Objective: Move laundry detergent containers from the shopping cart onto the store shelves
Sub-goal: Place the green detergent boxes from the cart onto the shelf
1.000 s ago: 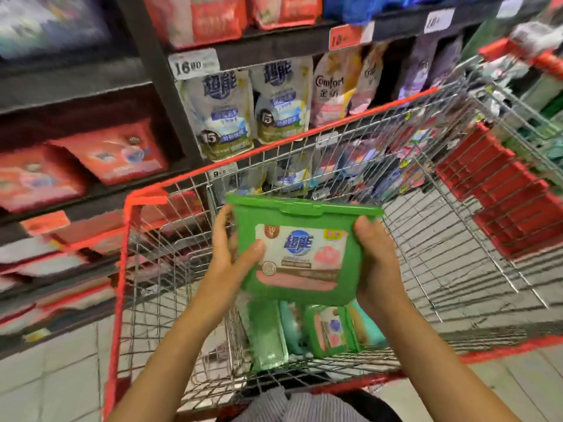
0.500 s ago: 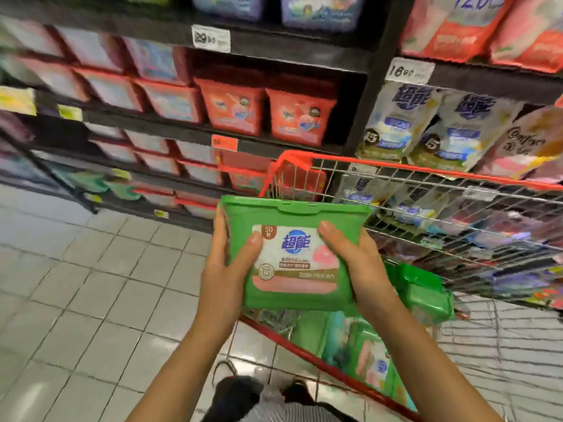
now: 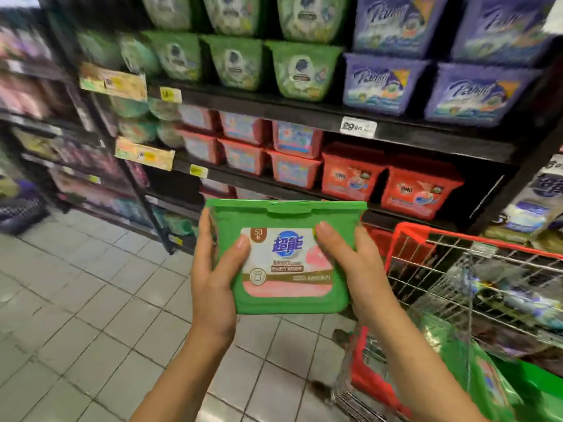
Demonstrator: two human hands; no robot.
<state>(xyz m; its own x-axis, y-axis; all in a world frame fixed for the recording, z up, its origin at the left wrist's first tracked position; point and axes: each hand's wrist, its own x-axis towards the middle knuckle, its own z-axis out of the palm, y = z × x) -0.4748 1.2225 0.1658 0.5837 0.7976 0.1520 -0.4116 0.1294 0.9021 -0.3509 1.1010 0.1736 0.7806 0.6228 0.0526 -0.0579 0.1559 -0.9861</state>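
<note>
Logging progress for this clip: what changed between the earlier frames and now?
The green detergent container moved out of the shopping cart and leftward, now held over the floor before the shelves. Left hand and right hand still grip its sides, label facing the camera.

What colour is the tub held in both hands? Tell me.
Green tub with a white-and-pink label; the head view shows it best.

One wide-angle view from the person's head, facing forward and slightly down. The left hand, right hand and green detergent box sit close, centre frame. Store shelves fill the top just beyond; the shopping cart is lower right.
</note>
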